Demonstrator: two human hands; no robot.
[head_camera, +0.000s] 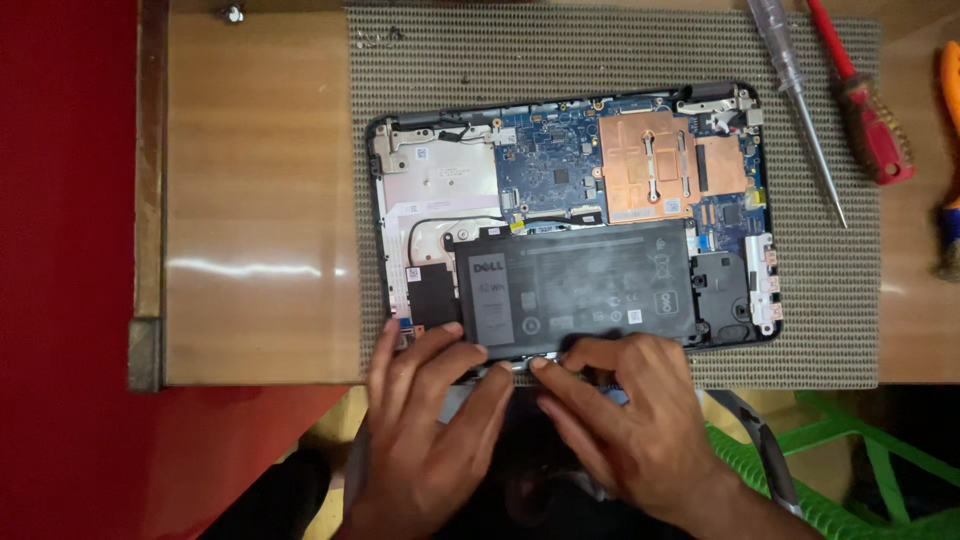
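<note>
Both hands are down at the near edge of the laptop, fingers flat and spread, pressing rather than pinching. The left hand (425, 420) lays its fingertips on the near-left corner of the battery (580, 285); the right hand (620, 420) has its index tip against the middle of the battery's near edge, the thumb tucked under, and whether that thumb hooks beneath the pack I cannot tell. Neither hand has closed round anything. From the fingers the battery lies straight out at twelve o'clock, touching them, its long axis running nine to three across the view, so both hands meet its long near side; the left is nearer the corner, the right nearer the centre. The battery sits in the near half of the open laptop (375, 200), whose shell holds, further out at twelve, the blue board (545, 165) and at one o'clock the copper heatsink (645, 165), with a black speaker (722, 290) at the battery's three o'clock. The laptop rests on a woven mat (820, 300) on the table (260, 200). Well off at two o'clock lie a clear-handled screwdriver (795, 85) and a red-handled one (865, 110), untouched.
</note>
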